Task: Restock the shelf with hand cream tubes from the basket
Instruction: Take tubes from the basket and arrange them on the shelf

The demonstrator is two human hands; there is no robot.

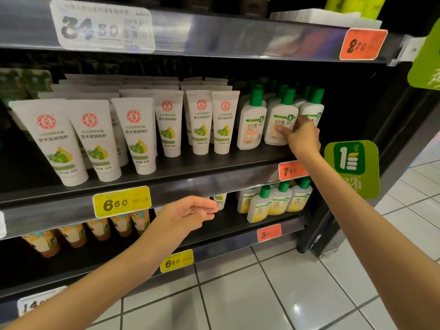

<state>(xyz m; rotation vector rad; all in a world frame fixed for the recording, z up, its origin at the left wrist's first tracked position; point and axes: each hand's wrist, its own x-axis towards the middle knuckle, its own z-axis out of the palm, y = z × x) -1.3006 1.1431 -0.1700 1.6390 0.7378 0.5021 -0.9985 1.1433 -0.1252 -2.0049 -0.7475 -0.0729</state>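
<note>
Left grip [188, 214] relaxed, empty, below hand cream tubes [140, 132], right grip [303, 139] pinching lotion bottle [279, 120] beside them

A yellow price tag [122, 201], green-capped lotion bottles [250, 125], a green thumbs-up sign [352, 167], white floor tiles [273, 294].

A shop: stocked shelves [181, 172] of hand cream tubes [140, 134] with price tags [122, 201] along their edges.
</note>
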